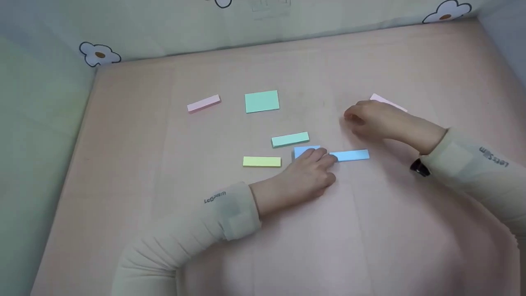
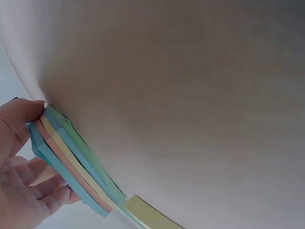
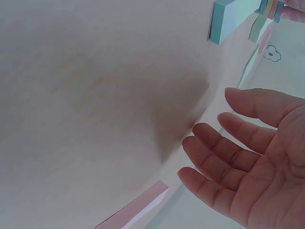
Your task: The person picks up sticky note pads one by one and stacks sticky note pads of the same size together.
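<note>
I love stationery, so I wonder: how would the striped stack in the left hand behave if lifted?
The striped stack may shift between layers if lifted unevenly, since several coloured bands show along its edge. It looks papery and slim, so probably light. Its flat sides make rolling unlikely.

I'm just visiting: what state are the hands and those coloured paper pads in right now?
Left hand: gripping the pad stack
Pad stack: layered, held
Right hand: relaxed, holding nothing
Blue strip: lying beside left hand
Yellow strip: lying unheld
Green strip: lying unheld
Green rectangle: lying flat
Left pink strip: lying unheld
Right pink strip: lying unheld
</note>
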`<act>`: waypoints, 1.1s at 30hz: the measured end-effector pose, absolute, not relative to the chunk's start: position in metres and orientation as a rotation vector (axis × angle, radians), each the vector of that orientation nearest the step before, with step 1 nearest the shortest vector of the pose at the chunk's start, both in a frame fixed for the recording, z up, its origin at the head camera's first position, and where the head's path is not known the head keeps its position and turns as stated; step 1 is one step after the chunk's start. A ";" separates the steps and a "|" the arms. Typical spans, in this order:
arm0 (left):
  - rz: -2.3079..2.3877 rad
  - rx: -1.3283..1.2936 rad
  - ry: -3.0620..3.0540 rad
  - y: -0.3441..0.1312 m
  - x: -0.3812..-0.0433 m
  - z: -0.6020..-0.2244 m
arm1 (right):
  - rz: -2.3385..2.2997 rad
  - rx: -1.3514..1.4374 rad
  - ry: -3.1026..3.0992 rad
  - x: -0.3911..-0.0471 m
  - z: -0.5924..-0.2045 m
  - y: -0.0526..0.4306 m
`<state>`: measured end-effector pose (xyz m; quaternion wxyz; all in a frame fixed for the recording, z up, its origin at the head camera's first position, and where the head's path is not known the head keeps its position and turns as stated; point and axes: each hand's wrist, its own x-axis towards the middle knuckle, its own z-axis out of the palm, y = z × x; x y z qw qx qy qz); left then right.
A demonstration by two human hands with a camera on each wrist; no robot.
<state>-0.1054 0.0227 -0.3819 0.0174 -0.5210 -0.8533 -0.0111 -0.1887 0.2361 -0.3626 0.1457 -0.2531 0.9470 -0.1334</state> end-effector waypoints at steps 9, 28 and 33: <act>-0.107 -1.631 -2.703 0.018 -0.109 -0.374 | -0.351 -0.672 2.695 -0.190 -0.361 0.235; -0.135 -1.634 -2.661 0.021 -0.107 -0.379 | -0.388 -0.717 2.713 -0.190 -0.364 0.238; -0.387 -1.467 -2.739 0.006 -0.113 -0.361 | -0.377 -0.707 2.700 -0.188 -0.356 0.236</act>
